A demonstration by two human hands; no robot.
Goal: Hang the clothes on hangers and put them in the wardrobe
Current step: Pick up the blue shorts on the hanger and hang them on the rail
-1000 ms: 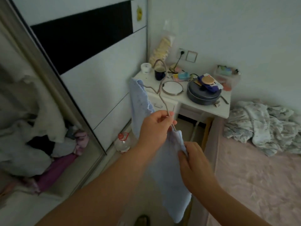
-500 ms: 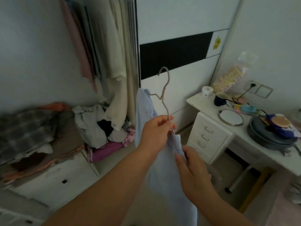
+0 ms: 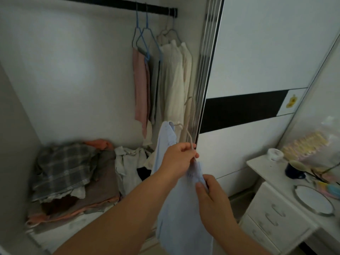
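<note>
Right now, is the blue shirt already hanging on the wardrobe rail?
No. The blue shirt on its hanger is in both hands, left hand and right hand, well below the rail.

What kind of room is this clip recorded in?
Most likely a home bedroom. An open sliding-door wardrobe has clothes hanging from its rail and folded piles on its floor, and a white drawer unit beside it carries a round mirror.

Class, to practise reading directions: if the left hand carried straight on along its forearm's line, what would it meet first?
Probably the cream clothes hanging in the wardrobe, just past the left hand and its hanger; depth is unclear.
</note>
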